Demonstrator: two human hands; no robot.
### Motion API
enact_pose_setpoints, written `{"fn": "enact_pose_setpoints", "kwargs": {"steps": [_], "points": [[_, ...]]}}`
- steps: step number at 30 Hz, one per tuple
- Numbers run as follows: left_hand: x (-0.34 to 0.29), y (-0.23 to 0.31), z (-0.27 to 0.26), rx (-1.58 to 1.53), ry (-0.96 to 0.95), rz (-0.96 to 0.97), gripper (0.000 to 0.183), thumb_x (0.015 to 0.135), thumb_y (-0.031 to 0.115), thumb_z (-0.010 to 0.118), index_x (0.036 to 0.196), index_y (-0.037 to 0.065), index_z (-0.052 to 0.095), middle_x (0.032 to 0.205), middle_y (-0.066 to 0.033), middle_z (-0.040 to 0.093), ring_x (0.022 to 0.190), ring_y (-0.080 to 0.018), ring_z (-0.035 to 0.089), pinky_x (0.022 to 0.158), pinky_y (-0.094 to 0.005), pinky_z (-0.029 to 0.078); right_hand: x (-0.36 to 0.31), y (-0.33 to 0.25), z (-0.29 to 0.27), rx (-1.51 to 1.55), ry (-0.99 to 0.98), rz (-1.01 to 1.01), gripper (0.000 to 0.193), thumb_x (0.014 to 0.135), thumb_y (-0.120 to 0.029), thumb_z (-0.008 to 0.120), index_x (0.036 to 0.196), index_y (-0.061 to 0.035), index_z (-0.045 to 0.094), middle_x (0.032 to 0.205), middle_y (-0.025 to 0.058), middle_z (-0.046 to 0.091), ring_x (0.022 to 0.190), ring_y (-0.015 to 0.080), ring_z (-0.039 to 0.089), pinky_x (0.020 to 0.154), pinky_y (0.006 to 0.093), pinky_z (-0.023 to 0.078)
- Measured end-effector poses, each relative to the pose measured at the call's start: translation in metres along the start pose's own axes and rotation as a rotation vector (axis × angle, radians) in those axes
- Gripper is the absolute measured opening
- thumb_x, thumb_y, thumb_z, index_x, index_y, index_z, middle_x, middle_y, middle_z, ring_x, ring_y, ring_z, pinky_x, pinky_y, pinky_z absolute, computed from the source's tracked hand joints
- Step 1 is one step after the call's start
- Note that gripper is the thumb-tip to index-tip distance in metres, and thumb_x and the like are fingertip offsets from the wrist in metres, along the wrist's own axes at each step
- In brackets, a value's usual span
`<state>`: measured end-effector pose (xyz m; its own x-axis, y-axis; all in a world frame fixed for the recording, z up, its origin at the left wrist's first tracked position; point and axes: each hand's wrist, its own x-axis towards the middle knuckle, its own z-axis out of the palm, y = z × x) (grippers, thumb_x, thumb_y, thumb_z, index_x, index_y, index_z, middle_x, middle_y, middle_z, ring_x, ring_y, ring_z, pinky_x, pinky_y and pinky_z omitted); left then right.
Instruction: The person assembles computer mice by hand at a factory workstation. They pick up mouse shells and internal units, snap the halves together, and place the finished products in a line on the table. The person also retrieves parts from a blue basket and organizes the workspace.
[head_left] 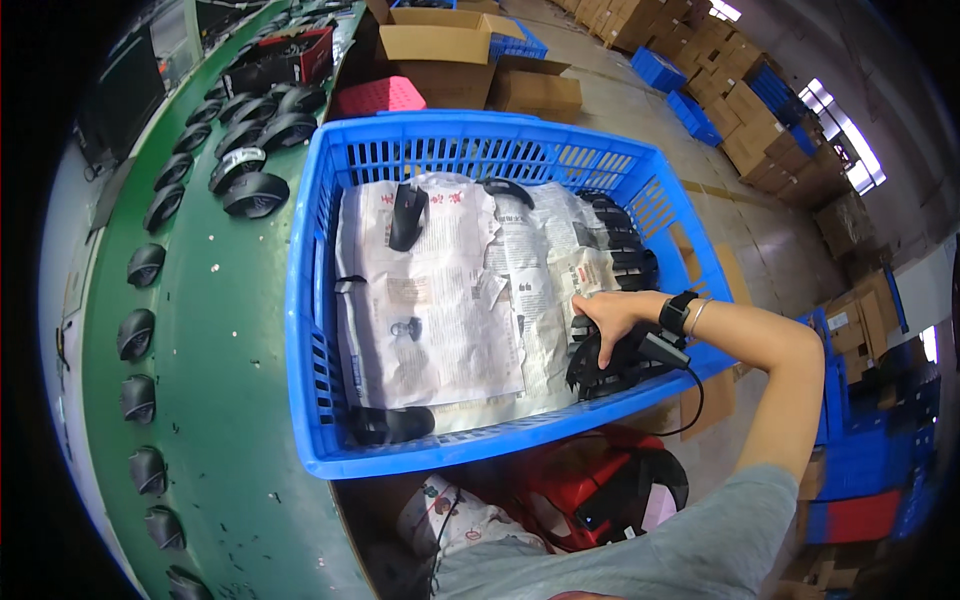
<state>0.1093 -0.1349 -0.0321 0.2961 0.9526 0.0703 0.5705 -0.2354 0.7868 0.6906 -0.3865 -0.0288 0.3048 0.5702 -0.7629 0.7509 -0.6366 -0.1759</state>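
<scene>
My right hand reaches into a blue plastic basket from the right. Its thumb and fingers curve around a black computer mouse, partly hidden under the hand. More black mice stand packed in a row along the basket's right side. Printed newspaper sheets cover the rest of the layer. On the paper lie a black mouse near the back left, another mouse at the back, and dark mice in the front left corner. My left hand is out of view.
At left runs a green work surface with a line of black mice and a cluster farther back. Open cardboard boxes and a pink crate stand behind the basket. A cable hangs from my wrist strap.
</scene>
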Motion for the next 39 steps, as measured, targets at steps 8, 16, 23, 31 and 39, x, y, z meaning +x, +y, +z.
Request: {"fn": "enact_pose_setpoints", "kwargs": {"steps": [8, 16, 23, 31, 39], "points": [[0.001, -0.002, 0.003, 0.041, 0.011, -0.008, 0.012, 0.075, 0.010, 0.067, 0.078, 0.001, 0.060, 0.064, -0.0013, 0.052, 0.054, -0.0090, 0.043, 0.049, -0.0228, 0.035, 0.010, 0.011, 0.014, 0.272, -0.197, -0.051, 0.091, 0.046, -0.042, 0.087, 0.111, -0.0004, 0.040, 0.102, 0.0191, 0.056, 0.095, 0.0309, 0.055, 0.080, 0.0359, 0.042], [0.009, 0.002, 0.009, 0.057, 0.020, -0.001, 0.015, 0.074, 0.013, 0.068, 0.078, 0.002, 0.060, 0.062, -0.0008, 0.050, 0.050, -0.0086, 0.040, 0.047, -0.0229, 0.032, 0.011, -0.008, 0.020, 0.125, -0.299, -0.009, 0.089, 0.048, -0.042, 0.086, 0.115, -0.0039, 0.042, 0.097, 0.0174, 0.059, 0.093, 0.0305, 0.058, 0.080, 0.0361, 0.044], [0.009, -0.004, 0.004, 0.067, -0.015, 0.041, 0.014, 0.074, 0.013, 0.068, 0.079, 0.002, 0.060, 0.061, -0.0011, 0.050, 0.050, -0.0088, 0.040, 0.046, -0.0228, 0.032, 0.008, -0.009, 0.023, 0.323, -0.331, -0.057, 0.082, 0.049, -0.032, 0.088, 0.113, -0.0035, 0.044, 0.096, 0.0135, 0.061, 0.090, 0.0245, 0.059, 0.078, 0.0336, 0.045], [0.011, -0.007, -0.004, 0.075, -0.082, 0.063, 0.015, 0.079, 0.015, 0.065, 0.088, 0.003, 0.060, 0.069, -0.0033, 0.054, 0.056, -0.0109, 0.045, 0.052, -0.0238, 0.036, 0.020, -0.004, 0.024, 0.401, -0.413, 0.003, 0.076, 0.053, -0.022, 0.086, 0.114, -0.0036, 0.046, 0.098, 0.0130, 0.061, 0.091, 0.0228, 0.058, 0.075, 0.0320, 0.046], [0.004, -0.020, -0.015, 0.083, -0.214, 0.050, 0.018, 0.084, 0.008, 0.062, 0.101, 0.005, 0.059, 0.078, -0.0049, 0.058, 0.064, -0.0105, 0.049, 0.057, -0.0227, 0.040, -0.001, 0.020, -0.003, 0.206, -0.298, 0.099, 0.070, 0.053, -0.020, 0.086, 0.112, -0.0045, 0.051, 0.100, 0.0103, 0.061, 0.092, 0.0197, 0.058, 0.079, 0.0305, 0.046]]}}
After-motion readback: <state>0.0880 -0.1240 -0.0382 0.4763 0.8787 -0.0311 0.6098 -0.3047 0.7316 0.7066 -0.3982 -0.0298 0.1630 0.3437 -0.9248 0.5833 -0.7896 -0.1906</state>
